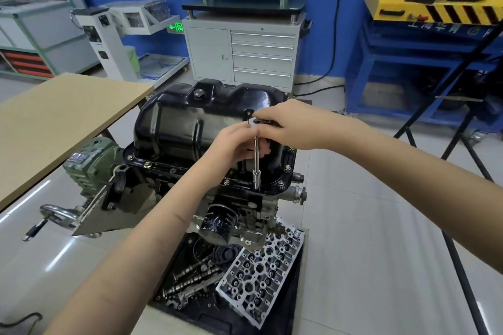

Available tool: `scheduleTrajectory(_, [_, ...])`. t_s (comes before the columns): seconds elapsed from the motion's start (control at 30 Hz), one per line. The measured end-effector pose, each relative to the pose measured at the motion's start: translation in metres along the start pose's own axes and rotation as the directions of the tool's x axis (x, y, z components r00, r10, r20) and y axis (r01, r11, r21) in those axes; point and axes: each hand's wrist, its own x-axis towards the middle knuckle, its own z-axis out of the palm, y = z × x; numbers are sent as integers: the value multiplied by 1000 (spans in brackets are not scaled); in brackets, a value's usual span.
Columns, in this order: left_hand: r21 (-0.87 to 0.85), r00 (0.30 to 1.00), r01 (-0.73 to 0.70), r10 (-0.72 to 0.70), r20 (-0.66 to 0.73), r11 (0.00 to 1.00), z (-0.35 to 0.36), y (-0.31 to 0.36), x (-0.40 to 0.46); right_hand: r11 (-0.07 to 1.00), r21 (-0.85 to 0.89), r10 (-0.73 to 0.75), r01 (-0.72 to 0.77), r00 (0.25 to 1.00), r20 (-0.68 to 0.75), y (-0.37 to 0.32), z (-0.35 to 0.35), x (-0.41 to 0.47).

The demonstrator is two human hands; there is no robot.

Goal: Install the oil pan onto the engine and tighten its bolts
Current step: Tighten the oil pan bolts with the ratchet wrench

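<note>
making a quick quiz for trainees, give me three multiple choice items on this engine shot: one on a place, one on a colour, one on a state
1. Where is the oil filter?
A. below the pan's near flange
B. on the wooden table
C. in a cabinet drawer

2. What colour is the oil pan?
A. yellow
B. black
C. white

3. What is the ratchet's socket doing?
A. lying on the floor
B. standing on a flange bolt
C. hanging from a shelf

Answers: 1 A, it juts from the block under the flange. 2 B, glossy black. 3 B, the left hand steadies the extension while the right hand grips the ratchet head.

The right hand point(285, 125) hides the ratchet's point(256, 155) handle.
</note>
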Motion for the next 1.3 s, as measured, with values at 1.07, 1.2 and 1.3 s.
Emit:
scheduleTrajectory(1.07, [506,964,-60,180,-193,860,12,-19,-7,981,-67,-161,182,958,239,11,-39,31])
scheduleTrajectory(1.2, [489,972,-86,181,-150,868,8,-18,-7,960,-162,-197,228,963,185,15,-28,30])
scheduleTrajectory(1.3, [502,981,-76,156,-118,862,6,-17,-7,968,-62,-232,244,960,158,18,-24,26])
